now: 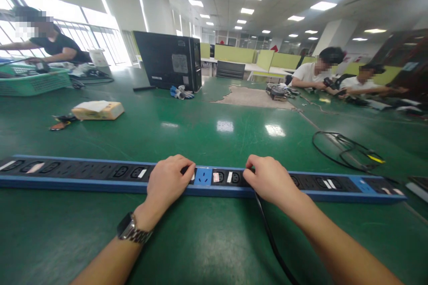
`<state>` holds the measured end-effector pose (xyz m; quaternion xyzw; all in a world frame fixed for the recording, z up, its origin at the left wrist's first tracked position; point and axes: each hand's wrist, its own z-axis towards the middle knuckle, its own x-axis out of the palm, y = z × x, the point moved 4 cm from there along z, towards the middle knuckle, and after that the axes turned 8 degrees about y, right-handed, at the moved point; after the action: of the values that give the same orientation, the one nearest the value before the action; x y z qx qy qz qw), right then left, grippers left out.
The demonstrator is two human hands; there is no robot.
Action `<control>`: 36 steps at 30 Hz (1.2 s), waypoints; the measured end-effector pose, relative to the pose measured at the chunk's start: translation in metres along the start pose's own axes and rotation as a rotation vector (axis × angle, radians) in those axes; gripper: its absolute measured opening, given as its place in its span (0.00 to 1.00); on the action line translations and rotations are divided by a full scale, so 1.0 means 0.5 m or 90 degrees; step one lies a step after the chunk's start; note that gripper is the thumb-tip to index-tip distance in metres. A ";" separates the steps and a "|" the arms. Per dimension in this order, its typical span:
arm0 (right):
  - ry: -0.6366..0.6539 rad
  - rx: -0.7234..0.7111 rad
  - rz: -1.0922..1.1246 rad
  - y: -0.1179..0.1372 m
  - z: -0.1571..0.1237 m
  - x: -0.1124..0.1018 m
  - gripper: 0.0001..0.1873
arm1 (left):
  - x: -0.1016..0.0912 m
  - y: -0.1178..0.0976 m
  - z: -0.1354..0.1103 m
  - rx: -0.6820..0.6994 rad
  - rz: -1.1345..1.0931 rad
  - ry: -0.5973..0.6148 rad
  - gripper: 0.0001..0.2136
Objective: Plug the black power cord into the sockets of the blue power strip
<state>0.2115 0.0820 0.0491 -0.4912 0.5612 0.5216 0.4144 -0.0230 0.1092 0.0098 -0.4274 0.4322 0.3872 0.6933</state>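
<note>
A long power strip [203,191] with a blue body and black sockets lies across the green table in front of me. My left hand [170,176] rests over its middle, fingers curled and pinched together beside a blue socket [203,177]; a bit of white shows at the fingertips. Farther right, my right hand [267,178] is closed, thumb and fingers pressed together at the strip's top face. What either hand pinches is hidden. A black cable [267,227] emerges below my right hand and runs down toward me. White labels [229,177] are stuck between the sockets.
A black computer case [167,60] stands at the back, with gloves [182,92] before it. A tissue pack [97,110] and green basket [36,81] are on the left. A coiled cable [344,149] lies at right. Other people work around the table.
</note>
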 end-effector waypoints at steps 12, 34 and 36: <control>-0.008 0.003 -0.029 0.005 -0.009 0.004 0.11 | 0.000 0.001 0.001 -0.008 0.003 0.005 0.14; -0.039 0.023 -0.010 -0.008 -0.027 0.025 0.12 | 0.000 0.000 0.000 0.002 0.006 -0.002 0.14; -0.040 0.018 0.005 -0.009 -0.025 0.027 0.12 | -0.001 0.000 0.000 0.001 0.008 -0.004 0.14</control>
<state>0.2141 0.0681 0.0365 -0.4663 0.5571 0.5305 0.4368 -0.0232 0.1089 0.0102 -0.4229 0.4327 0.3929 0.6925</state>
